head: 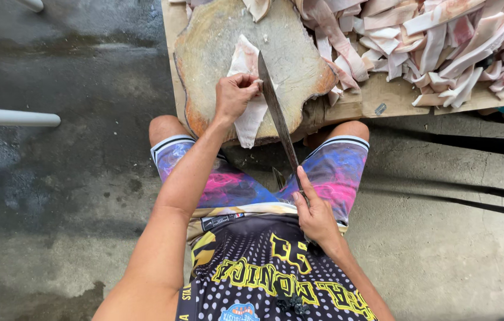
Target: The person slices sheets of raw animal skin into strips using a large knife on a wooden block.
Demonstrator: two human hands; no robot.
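A dull, dark metal knife (276, 113) rests on a pale, moist slab of fish (251, 89) atop a worn, stained wooden block (216, 41). Rough, wet concrete floor (56, 178) lies below.

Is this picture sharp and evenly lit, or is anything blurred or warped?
Head view: soft daylight, no harsh glare; the knife and left hand look sharp; faint shadows under the table; wide-lens stretching bends the edges.

one head camera looked steeply down from close above, worktop (383, 98) along the frame's top, floor below.
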